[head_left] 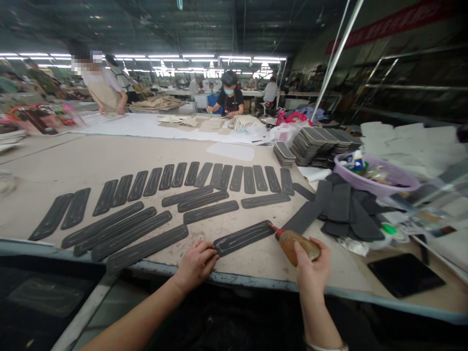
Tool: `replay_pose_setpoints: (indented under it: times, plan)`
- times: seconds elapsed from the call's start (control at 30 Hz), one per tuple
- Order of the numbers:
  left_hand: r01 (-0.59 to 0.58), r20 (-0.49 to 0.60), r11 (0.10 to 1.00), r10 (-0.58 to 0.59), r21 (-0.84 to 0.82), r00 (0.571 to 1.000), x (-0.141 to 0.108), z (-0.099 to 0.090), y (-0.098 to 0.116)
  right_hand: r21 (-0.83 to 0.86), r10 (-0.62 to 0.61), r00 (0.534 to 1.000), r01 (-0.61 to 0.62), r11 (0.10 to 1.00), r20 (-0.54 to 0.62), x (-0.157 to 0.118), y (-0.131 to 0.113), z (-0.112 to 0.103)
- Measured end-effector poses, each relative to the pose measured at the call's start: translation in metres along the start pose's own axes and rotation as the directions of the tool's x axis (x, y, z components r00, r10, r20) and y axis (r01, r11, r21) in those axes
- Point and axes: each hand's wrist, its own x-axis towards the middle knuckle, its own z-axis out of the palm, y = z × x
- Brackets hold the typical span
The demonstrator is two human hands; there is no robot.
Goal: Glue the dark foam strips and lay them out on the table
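Observation:
My right hand (310,263) is wrapped round a brownish squeeze bottle (297,246) with a red nozzle. The nozzle tip is at the right end of a dark rectangular strip (244,237), which bears glossy lines along its length. At the strip's left end, my left hand (197,261) has its fingers closed on the edge. Many similar dark strips with glossy outlines lie to the left, such as a long one (148,247) near the table edge, and others form a curved row (166,177) farther back.
Plain dark pieces (339,202) are heaped at the right, beside a purple basin (380,183) of items. Stacked pieces (310,145) stand behind. A black tablet-like object (405,274) lies at the right edge of the table (120,146). People work farther back.

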Motion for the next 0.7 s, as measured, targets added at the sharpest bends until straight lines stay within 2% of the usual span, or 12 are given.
replay_pose_setpoints:
  times: [0.2,0.47,0.6,0.7]
  plan:
    - [0.008,-0.002,1.000,-0.008,0.016,1.000,0.002,0.000,0.000,-0.046,0.007,1.000,-0.007,0.999,0.011,0.002,-0.001,0.006]
    - [0.002,0.019,0.999,-0.003,0.044,1.000,0.001,0.002,-0.001,-0.102,-0.001,1.000,-0.001,0.995,-0.020,-0.001,-0.006,-0.008]
    - [0.000,0.014,0.999,-0.001,0.039,1.000,0.002,0.002,0.000,-0.063,0.032,0.999,-0.033,0.997,-0.003,-0.004,-0.003,-0.012]
    - [0.005,0.006,0.999,-0.006,0.052,1.000,0.002,0.000,0.003,0.001,0.065,0.996,-0.065,0.998,0.061,-0.009,-0.003,-0.015]
